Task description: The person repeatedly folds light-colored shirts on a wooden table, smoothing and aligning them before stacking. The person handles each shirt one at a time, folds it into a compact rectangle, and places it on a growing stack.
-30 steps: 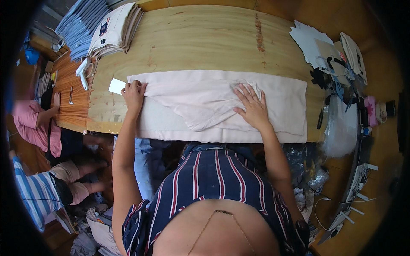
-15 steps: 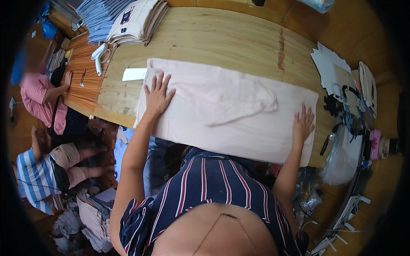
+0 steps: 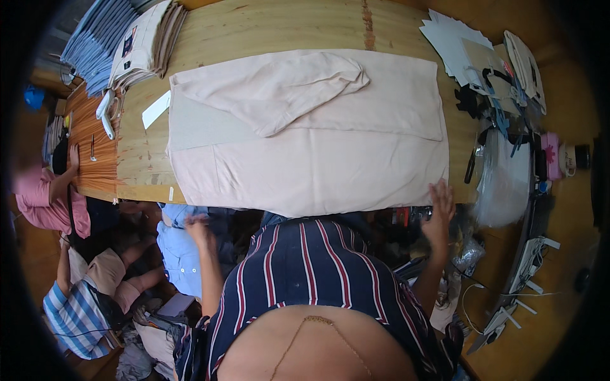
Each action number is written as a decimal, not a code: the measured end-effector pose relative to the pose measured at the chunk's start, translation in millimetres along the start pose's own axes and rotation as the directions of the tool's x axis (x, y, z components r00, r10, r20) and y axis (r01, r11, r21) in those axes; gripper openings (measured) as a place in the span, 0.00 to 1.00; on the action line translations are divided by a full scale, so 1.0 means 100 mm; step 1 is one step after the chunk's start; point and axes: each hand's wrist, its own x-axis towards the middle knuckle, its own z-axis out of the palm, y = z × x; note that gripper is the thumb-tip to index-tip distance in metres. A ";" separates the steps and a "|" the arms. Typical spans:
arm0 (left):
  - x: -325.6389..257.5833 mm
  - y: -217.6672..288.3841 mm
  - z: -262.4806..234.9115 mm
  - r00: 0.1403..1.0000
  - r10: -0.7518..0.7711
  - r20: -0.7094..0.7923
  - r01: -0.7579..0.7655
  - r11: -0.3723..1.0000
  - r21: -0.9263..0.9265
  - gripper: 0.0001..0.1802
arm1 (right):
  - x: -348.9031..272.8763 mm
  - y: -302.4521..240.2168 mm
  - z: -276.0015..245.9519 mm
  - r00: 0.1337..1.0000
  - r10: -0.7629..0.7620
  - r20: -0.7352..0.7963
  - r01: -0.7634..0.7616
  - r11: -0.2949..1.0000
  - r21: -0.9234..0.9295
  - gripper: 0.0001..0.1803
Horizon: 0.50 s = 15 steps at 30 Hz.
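A pale pink long garment (image 3: 356, 171), probably a shirt, lies spread over the table in front of me. One loose flap like a sleeve (image 3: 279, 95) is folded across its upper half, bunched at its right end. My right hand (image 3: 440, 206) is at the garment's near right corner, fingers apart and grasping nothing I can see. Below the table's front edge, near the garment's left end, hangs my left hand (image 3: 202, 232). It is off the cloth, and its fingers are smeared by motion.
Stacked blue garments (image 3: 95, 47) and cream trousers (image 3: 143, 47) stand at the far left, near a white handheld device (image 3: 106, 114) and a white card (image 3: 156, 110). Paper sheets (image 3: 454, 47) and plastic bags (image 3: 505, 190) are on the right. Two people (image 3: 51, 197) are at the left.
Both hands have come off the top of the cloth toward me, the left one down past the table edge. The sleeve-like flap now lies folded differently, showing a greyish area at left. The view has shifted.
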 end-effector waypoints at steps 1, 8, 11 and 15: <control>-0.13 -0.17 0.08 0.974 -0.097 0.204 0.111 0.992 -0.057 0.25 | -0.06 -0.07 0.01 0.998 -0.006 0.058 0.006 1.000 -0.014 0.39; -0.46 0.56 0.21 0.337 -0.579 0.743 -0.629 0.449 0.635 0.24 | -0.23 0.48 0.26 0.982 -0.037 -0.187 0.053 0.995 0.080 0.24; -0.43 1.12 -0.47 0.231 -0.422 0.877 -0.399 0.781 0.481 0.35 | -0.29 0.80 -0.20 0.995 0.097 0.003 -0.091 0.923 0.374 0.18; -0.09 1.28 -0.78 0.211 0.396 0.894 -0.268 0.903 -0.337 0.24 | -0.08 1.07 -0.55 0.978 0.153 -0.140 0.002 0.667 0.745 0.16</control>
